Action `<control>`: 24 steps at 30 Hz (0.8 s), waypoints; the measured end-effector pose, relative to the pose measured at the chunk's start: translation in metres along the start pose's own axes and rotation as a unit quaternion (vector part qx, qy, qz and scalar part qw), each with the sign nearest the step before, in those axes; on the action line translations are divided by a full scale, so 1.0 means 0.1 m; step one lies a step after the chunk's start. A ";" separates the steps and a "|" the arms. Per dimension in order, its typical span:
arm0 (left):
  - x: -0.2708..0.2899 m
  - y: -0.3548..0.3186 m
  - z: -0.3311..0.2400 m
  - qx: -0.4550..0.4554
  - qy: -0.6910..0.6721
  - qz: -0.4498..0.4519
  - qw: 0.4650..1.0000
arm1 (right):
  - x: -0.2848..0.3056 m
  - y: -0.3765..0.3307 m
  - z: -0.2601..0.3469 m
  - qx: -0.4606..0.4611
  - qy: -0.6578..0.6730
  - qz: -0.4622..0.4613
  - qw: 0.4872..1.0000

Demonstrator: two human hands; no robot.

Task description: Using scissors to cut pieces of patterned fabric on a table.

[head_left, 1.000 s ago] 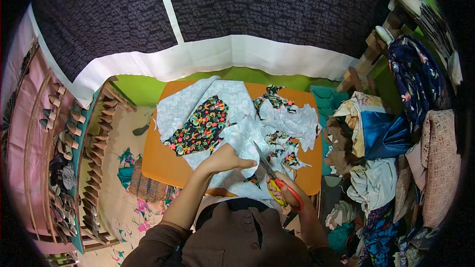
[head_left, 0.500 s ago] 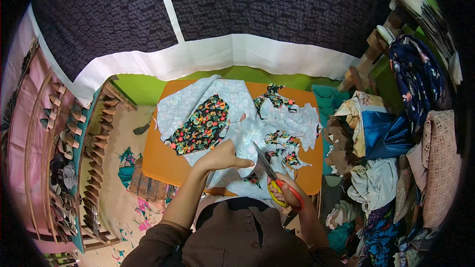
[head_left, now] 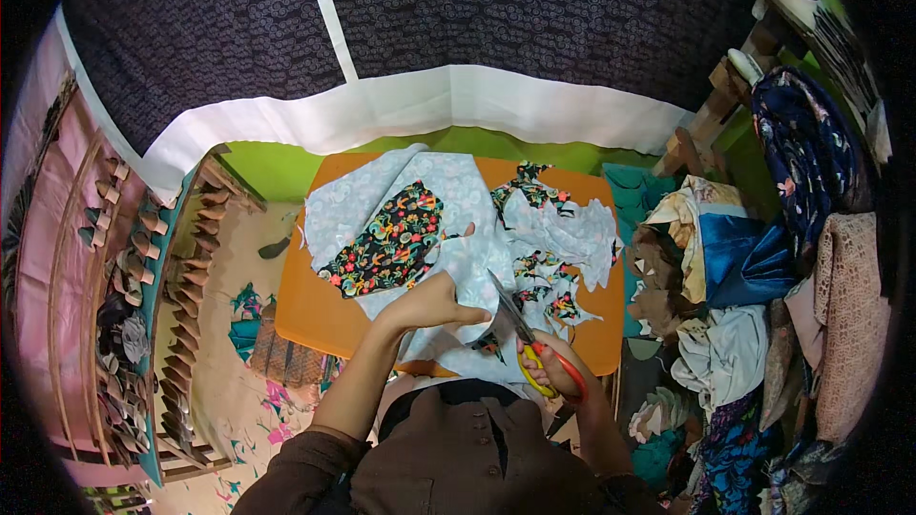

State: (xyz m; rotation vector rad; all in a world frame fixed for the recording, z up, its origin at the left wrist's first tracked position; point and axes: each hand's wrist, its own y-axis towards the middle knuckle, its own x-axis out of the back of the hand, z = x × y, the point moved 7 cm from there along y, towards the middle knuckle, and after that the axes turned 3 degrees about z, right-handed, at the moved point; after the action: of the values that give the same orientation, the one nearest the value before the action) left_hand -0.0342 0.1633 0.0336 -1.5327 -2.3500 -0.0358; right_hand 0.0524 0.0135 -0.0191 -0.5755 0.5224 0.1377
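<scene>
Pale fabric with a faint floral back (head_left: 458, 186) lies in loose folds over the orange table (head_left: 310, 315). A black piece printed with bright flowers (head_left: 391, 243) shows on its left part. My left hand (head_left: 429, 305) grips the fabric near the table's front, thumb stretched to the right along it; most fingers are hidden beneath, and one fingertip shows farther up. My right hand (head_left: 563, 372) is closed round the red and yellow handles of the scissors (head_left: 513, 310). Their blades point away and leftward, at the fabric just right of my left thumb.
Cut black floral scraps (head_left: 549, 277) lie on the table's right side. Shoe-shaped forms fill a wooden rack (head_left: 186, 324) at left. Heaped cloths (head_left: 725, 353) stand close on the right. Scraps (head_left: 277, 420) litter the floor at left. A dark patterned curtain (head_left: 534, 19) hangs beyond.
The scissors have shifted slightly in my right hand, their handles a little farther from me. The fabric by the blades has moved a bit. My left hand stays in place.
</scene>
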 end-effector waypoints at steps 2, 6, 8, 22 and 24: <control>-0.06 0.00 0.11 0.081 -0.157 -0.013 0.984 | 0.03 -0.06 0.09 0.075 -0.111 -0.021 0.991; 0.04 0.08 0.24 0.001 -0.194 -0.168 0.967 | 0.11 -0.01 0.03 0.112 -0.136 -0.031 0.984; 0.01 0.09 0.22 0.005 -0.198 -0.171 0.965 | 0.11 0.00 0.01 0.105 -0.156 -0.042 0.981; 0.03 0.07 0.15 0.013 -0.050 -0.207 0.977 | 0.09 0.00 -0.04 0.085 -0.104 -0.045 0.990; 0.06 0.07 0.20 -0.019 -0.021 -0.214 0.976 | 0.09 0.01 -0.05 0.076 -0.102 -0.041 0.991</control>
State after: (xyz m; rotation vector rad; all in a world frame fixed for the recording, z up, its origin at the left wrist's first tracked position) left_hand -0.0354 0.1757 0.0155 -1.0230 -2.6822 -0.1514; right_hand 0.0576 0.0117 -0.0282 -0.4273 0.3073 0.0765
